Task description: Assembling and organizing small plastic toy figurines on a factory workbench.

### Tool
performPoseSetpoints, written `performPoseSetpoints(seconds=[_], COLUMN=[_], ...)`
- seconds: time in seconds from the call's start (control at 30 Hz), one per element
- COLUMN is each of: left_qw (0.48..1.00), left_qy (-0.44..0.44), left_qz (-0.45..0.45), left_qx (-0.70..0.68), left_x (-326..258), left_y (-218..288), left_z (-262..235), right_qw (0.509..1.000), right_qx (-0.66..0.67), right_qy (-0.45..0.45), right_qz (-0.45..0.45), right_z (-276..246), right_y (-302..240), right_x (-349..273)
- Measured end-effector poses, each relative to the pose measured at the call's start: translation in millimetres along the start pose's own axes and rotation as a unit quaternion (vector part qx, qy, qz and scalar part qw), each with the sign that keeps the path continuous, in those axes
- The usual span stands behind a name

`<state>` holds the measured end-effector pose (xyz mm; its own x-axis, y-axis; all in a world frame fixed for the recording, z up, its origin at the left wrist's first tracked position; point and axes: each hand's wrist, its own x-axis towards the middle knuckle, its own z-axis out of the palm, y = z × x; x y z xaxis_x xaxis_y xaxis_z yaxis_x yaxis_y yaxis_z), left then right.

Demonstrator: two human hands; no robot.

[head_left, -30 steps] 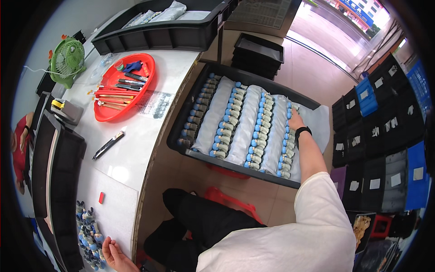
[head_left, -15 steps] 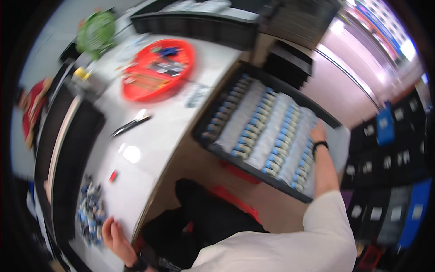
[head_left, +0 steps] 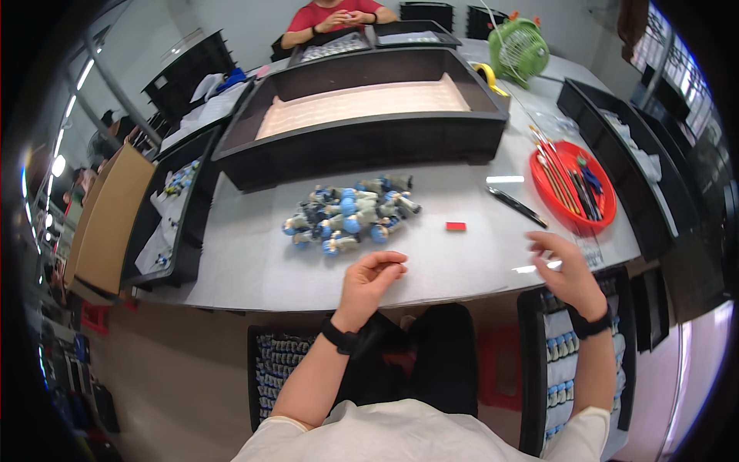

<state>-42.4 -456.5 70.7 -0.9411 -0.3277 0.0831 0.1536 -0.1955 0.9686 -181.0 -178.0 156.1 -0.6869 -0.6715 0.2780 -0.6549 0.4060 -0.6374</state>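
My left hand (head_left: 369, 286) is over the table's front edge, thumb and fingertips brought together; anything held there is too small to make out. Just beyond it lies a heap of small figurines (head_left: 350, 215) with blue tops and pale grey bodies, some upright, most tipped over. My right hand (head_left: 568, 273) hovers at the right of the table's front edge, fingers apart and holding nothing visible. Below it, a black crate (head_left: 531, 369) carries rows of similar figurines on white padding. Between the hands and farther back sit a small red block (head_left: 456, 226) and a black pen (head_left: 517, 206).
A large black tray (head_left: 354, 150) stands behind the heap. To the right are a red round dish (head_left: 543, 204) of brushes and tools and a green fan (head_left: 519, 50). Another figurine crate (head_left: 252, 377) is low left. A person in red (head_left: 339, 17) works opposite.
My view has swung left from the right-hand crate to the table. My right hand has come out of that crate to the table edge. My left hand's fingers have drawn together.
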Motion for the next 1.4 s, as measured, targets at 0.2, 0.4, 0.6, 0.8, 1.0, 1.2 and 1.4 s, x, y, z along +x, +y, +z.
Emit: performPoseSetpoints(seconds=[0.2,0.4,0.6,0.8,1.0,1.2,1.4], left_qw=[0.997,0.996,0.994,0.981,0.982,0.982,0.983], left_qy=[-0.044,-0.055,-0.055,-0.024,-0.012,-0.011,-0.01], left_qz=[-0.022,-0.03,-0.018,-0.019,-0.006,0.001,0.003], left_qx=[-0.058,-0.067,-0.093,-0.191,-0.19,-0.187,-0.185], left_x=[1.4,1.2,2.0,5.4,3.7,2.4,3.6], left_y=[-3.4,-5.6,-4.4,2.0,-6.8,-3.4,1.8], left_z=[0.3,-2.2,-5.8,-4.4,-7.4,-10.2,-6.2], right_qw=[0.984,0.992,0.99,0.925,0.93,0.897,0.883], right_qx=[-0.097,-0.111,0.11,0.363,0.358,0.43,0.463], right_qy=[-0.069,-0.058,0.08,0.074,0.08,-0.028,0.035], right_qz=[-0.13,-0.03,0.027,0.086,-0.005,0.1,0.07], right_z=[88.1,127.5,103.1,130.8,156.6,162.7,160.0], right_y=[-42.8,-28.9,-42.0,-56.8,-67.9,-43.0,-43.8], right_x=[111.5,143.7,103.5,40.9,29.1,27.8,27.2])
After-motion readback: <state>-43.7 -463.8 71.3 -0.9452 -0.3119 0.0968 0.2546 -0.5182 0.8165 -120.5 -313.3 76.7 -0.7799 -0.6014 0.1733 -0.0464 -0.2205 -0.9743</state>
